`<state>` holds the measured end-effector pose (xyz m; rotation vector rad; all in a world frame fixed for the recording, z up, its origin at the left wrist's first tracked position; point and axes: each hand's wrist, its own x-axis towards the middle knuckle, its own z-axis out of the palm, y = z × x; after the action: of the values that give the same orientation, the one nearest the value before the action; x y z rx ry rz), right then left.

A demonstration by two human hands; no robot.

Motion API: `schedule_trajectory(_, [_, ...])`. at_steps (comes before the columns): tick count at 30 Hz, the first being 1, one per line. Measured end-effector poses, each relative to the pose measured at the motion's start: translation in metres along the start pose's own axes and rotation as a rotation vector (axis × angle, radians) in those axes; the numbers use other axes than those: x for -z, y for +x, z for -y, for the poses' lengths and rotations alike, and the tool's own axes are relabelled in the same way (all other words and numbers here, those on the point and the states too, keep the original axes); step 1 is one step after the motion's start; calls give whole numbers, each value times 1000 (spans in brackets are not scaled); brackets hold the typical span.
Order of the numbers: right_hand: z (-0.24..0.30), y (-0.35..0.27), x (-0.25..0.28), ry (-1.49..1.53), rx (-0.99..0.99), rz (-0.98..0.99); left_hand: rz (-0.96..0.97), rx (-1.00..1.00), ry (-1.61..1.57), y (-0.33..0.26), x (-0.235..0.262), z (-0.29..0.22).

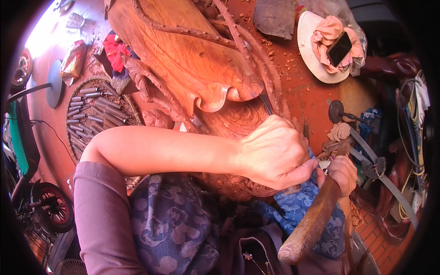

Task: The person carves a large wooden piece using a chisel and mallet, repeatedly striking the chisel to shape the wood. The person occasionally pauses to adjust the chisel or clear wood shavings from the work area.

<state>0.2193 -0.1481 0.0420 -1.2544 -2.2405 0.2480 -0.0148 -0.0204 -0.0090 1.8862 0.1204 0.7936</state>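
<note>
My left hand (277,151) reaches across from the left and is closed round a carving chisel. The chisel's dark blade (266,103) points up at the scalloped edge of a large carved wood piece (183,50), and my fist hides most of the handle. Just right of it, my right hand (343,174) is wrapped round a wooden mallet (309,222), whose thick, worn end slants down toward me. Carved vine-like branches run along the reddish-brown wood, with swirling grooves below the wavy lip.
To the left, a round woven basket (75,137) holds several chisels. At upper right a pale sun hat (311,46) lies with a phone (339,49) on it. A wood slab (275,17) and shavings lie on the red floor. A small wheel (52,208) stands lower left.
</note>
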Motion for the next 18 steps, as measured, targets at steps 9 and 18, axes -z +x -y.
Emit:
schedule_trajectory(9, [-4, -2, 2, -80, 32, -38, -49, -82, 21, -5, -7, 5])
schedule_trajectory(18, [-11, -3, -2, 3, 90, -123, -30, -17, 50, 1, -2, 6])
